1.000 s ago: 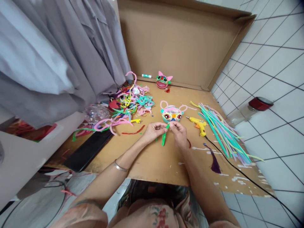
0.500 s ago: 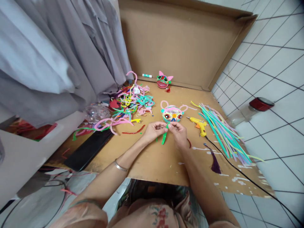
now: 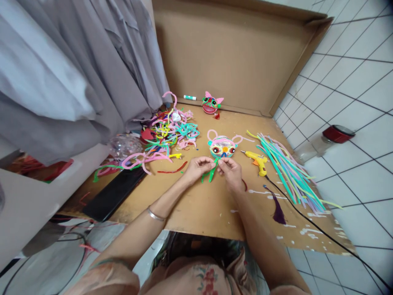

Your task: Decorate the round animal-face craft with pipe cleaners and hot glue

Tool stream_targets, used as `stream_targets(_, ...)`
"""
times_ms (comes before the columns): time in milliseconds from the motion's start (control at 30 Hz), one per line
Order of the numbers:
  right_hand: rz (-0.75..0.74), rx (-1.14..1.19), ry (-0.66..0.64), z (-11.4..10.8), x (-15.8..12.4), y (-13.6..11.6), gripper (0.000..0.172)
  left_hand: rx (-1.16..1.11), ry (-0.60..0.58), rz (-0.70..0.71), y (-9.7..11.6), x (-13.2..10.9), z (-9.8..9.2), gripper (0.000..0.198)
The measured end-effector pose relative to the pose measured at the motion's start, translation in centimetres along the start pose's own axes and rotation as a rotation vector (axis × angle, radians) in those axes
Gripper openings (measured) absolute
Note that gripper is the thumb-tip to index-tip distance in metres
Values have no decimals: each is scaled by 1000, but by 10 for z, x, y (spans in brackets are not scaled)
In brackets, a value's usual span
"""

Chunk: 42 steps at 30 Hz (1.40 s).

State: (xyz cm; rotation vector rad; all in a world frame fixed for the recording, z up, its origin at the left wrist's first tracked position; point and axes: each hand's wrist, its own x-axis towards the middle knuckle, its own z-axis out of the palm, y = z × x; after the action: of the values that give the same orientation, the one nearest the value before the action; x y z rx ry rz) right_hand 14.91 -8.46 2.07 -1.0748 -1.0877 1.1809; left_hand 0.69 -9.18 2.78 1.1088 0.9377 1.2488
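Note:
My left hand (image 3: 199, 169) and my right hand (image 3: 229, 171) meet over the near middle of the table, fingertips pinched on a green pipe cleaner (image 3: 215, 161). Below the fingers, on the tabletop, lies a pair of green scissors (image 3: 211, 176), partly covered by my hands; I cannot tell its full shape. Just beyond my fingertips sits an animal face (image 3: 221, 146) with big eyes, a yellow nose and pink loops for ears. To the right of my right hand rests a yellow glue gun (image 3: 258, 162) on its side.
Bundled pipe cleaners (image 3: 290, 174) lie at the right, near a purple tassel (image 3: 278, 211) and the glue gun's black cord. A tangled heap of pipe cleaners (image 3: 172, 131) and a black phone-like slab (image 3: 115, 194) are at the left. A finished-looking face (image 3: 210, 104) stands by the cardboard wall (image 3: 233, 57).
The green pipe cleaner between my fingertips has shifted, and a green strip now shows below my left fingers. My hands have barely moved; the other things lie as before.

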Motion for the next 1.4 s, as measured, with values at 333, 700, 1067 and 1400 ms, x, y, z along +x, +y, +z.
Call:
stream_targets(333,-78,-72,-35,2,-2,-4,29,18,-25,-29,1,0,0,40)
stream_targets(700,-82,-93,-45,2,-5,-10,27,45,-26,-17,3,0,1,39)
stream_targets(1067,-166,-17,-28,-10,2,1,20,-117,-141,-112,-10,0,5,49)
stream_targets(1400,-125,98,114,-14,10,-6,30,21,-196,-138,-19,-5,15,56)
